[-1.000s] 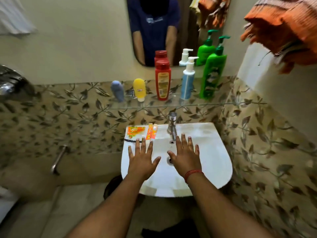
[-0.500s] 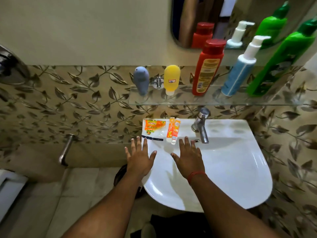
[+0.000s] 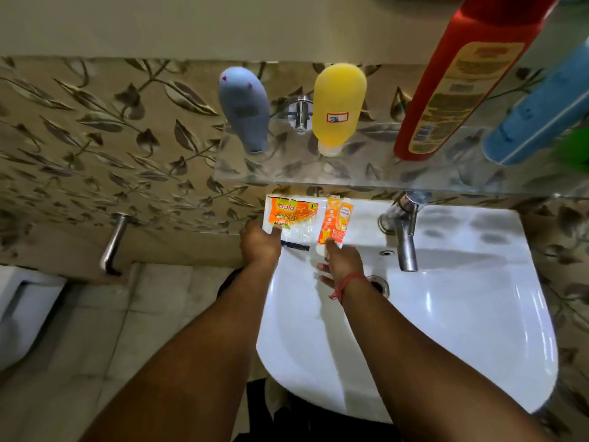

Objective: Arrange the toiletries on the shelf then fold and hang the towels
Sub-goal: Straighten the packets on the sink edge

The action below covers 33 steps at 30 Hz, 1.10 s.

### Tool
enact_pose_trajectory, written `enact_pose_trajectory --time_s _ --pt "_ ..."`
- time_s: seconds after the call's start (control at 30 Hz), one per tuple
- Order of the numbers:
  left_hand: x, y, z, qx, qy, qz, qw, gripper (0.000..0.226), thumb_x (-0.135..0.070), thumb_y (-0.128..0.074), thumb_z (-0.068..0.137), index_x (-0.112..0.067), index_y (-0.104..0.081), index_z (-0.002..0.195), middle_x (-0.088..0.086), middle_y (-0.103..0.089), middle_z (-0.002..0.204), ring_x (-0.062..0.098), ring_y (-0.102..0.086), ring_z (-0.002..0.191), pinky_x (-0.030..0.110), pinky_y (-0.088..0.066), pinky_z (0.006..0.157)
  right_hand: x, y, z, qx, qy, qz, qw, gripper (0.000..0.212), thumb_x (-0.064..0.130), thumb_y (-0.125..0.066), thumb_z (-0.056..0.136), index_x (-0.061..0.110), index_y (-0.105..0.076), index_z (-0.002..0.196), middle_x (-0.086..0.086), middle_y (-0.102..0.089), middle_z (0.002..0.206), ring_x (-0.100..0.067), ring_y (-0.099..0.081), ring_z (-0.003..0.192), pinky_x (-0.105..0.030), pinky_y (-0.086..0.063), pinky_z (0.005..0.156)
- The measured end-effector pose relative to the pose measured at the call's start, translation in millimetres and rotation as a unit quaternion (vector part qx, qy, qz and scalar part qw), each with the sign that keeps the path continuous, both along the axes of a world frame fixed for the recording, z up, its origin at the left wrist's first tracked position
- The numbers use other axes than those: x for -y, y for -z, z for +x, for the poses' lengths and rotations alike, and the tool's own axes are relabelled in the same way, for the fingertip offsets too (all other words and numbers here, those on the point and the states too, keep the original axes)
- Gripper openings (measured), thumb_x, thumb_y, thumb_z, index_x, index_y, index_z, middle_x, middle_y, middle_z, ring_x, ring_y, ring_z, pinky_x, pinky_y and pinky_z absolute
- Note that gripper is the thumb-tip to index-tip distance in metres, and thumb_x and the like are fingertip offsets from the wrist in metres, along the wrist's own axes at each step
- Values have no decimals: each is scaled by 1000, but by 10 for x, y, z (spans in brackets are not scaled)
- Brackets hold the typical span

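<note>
Leaf-tiled wall ahead: your left hand (image 3: 259, 242) pinches the scrub-pad packet (image 3: 291, 218) and your right hand (image 3: 342, 264) the toothpaste sachet (image 3: 334, 223), ready to lift both onto the shelf (image 3: 287, 170) just beyond your fingers.

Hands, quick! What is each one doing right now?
Left hand: touches the scrub pad packet on the sink; grip cannot be told.
Right hand: fingertips on the small orange packet; grip cannot be told.

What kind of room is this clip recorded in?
Most likely a home bathroom: a white wash basin with a metal tap, a glass shelf of toiletry bottles above it, and leaf-patterned wall tiles.
</note>
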<state>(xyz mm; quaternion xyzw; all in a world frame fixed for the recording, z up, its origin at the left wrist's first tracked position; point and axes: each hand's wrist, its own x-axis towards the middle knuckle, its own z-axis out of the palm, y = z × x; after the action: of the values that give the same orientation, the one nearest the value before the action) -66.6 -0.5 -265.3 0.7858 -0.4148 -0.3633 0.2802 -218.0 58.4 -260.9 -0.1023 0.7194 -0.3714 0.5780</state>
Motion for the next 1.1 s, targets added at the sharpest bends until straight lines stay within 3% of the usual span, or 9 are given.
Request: enact_pose_trajectory --time_s 0.17,0.3,0.47,0.6,0.7,0.8,0.93,1.0,1.1 --pt "-34 34 89 31 -31 -11 999 21 -12 -69 89 0 -64 106 20 -69 106 36 -66 95 31 -45 75 -6 -55 -22 15 -36 -33 999 20 26 -52 99 12 -65 94 -5 -64 70 -16 -62 59 -28 -48 62" --pt "-288 -115 250 -39 -98 -39 994 9 -14 -62 96 -7 -64 101 10 -67 92 28 -61 86 29 -40 72 -132 -139 214 27 -25 -117 992 17 21 -51 101 9 -63 97 -5 -58 69 -16 -52 56 -27 -44 57" --pt "-858 23 921 -55 -168 -18 984 7 -17 -60 95 -13 -66 99 11 -71 98 31 -66 91 40 -56 81 -400 -307 903 27 -138 -188 972 18 22 -50 103 8 -60 98 -2 -59 67 -13 -53 54 -24 -44 49" --pt "-1210 197 1575 -67 -209 11 976 12 -24 -58 98 -19 -60 87 17 -71 91 34 -71 80 49 -61 76 -528 -198 1597 50 -257 -139 955 18 26 -48 103 14 -60 105 -3 -59 69 -12 -55 52 -24 -45 46" --pt "-1282 387 2050 -81 -210 28 974 15 -24 -56 100 -16 -59 88 16 -72 89 29 -75 73 47 -64 70 -561 89 2092 87 -311 -95 942 14 22 -46 104 11 -55 106 -4 -57 70 -13 -53 52 -25 -44 46" --pt "-1220 739 2504 -77 -191 85 975 13 -23 -54 95 -15 -64 94 14 -75 88 25 -76 66 48 -64 64 -569 513 2552 98 -274 -28 956 8 14 -45 104 10 -46 98 -9 -51 66 -16 -46 47 -25 -38 45" --pt "-1061 1282 2843 -41 -157 121 979 15 -12 -51 95 -24 -56 86 9 -72 91 27 -74 73 47 -64 66 -534 1290 2934 22 -191 50 980 19 13 -46 102 18 -45 83 -12 -54 67 -18 -46 45 -24 -39 43" --pt "-983 1753 2955 -54 -154 145 976 23 -7 -54 95 -26 -54 82 8 -70 91 28 -74 75 47 -64 68 -505 1739 3026 -10 -162 77 984 20 12 -45 102 20 -47 84 -10 -56 70 -17 -46 45 -20 -38 38" --pt "-920 2581 3091 -69 -126 179 973 10 -17 -50 82 -26 -56 80 6 -71 89 31 -73 77 52 -63 68 -448 2331 3060 -66 -141 131 979 13 5 -44 101 10 -50 90 -9 -52 68 -18 -45 48 -14 -32 29"
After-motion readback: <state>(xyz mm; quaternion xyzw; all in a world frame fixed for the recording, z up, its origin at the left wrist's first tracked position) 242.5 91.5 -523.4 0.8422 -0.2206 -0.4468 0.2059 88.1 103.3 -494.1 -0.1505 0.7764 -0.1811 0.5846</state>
